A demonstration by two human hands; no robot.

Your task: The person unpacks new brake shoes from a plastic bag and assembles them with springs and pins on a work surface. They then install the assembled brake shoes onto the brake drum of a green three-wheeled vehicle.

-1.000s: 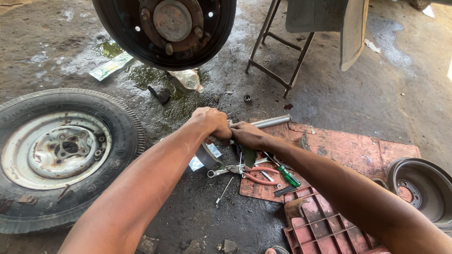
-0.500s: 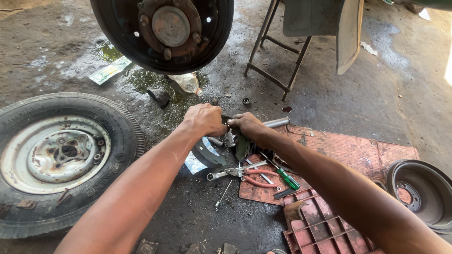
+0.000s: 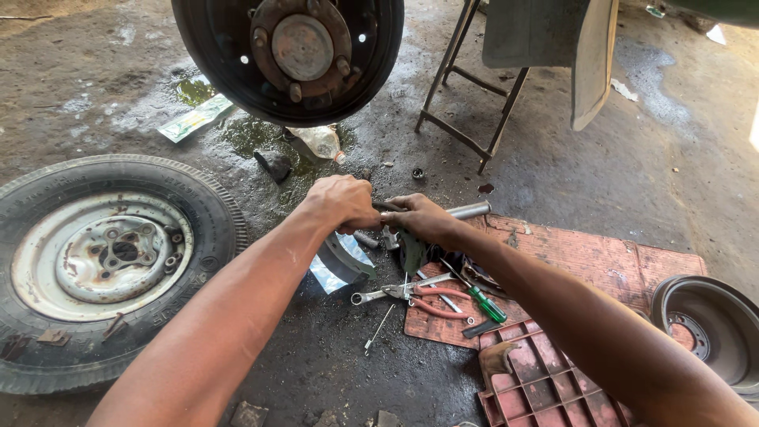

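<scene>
My left hand [image 3: 341, 202] and my right hand [image 3: 417, 219] meet at the middle of the view, both closed on a curved grey brake shoe [image 3: 346, 259] that hangs below the left hand. A second dark shoe piece [image 3: 411, 251] shows under the right hand. A metal tube [image 3: 468, 210] sticks out to the right behind the right hand. Right below the hands lie red-handled pliers [image 3: 436, 300], a wrench [image 3: 378, 294] and a green-handled screwdriver [image 3: 484, 302]. Above, the bare wheel hub and backing plate [image 3: 294, 49] of a raised vehicle faces me.
A removed wheel with its tyre [image 3: 103, 261] lies at left on the wet concrete. A brake drum [image 3: 705, 332] sits at right. A red board [image 3: 585, 261] and red plastic crate lid [image 3: 545, 379] lie under my right arm. A metal stand [image 3: 474, 87] rises behind.
Both hands with the brake shoe have stayed nearly in place; the view has tilted slightly, so the hub and hands sit a little lower in the frame. The grip looks unchanged.
</scene>
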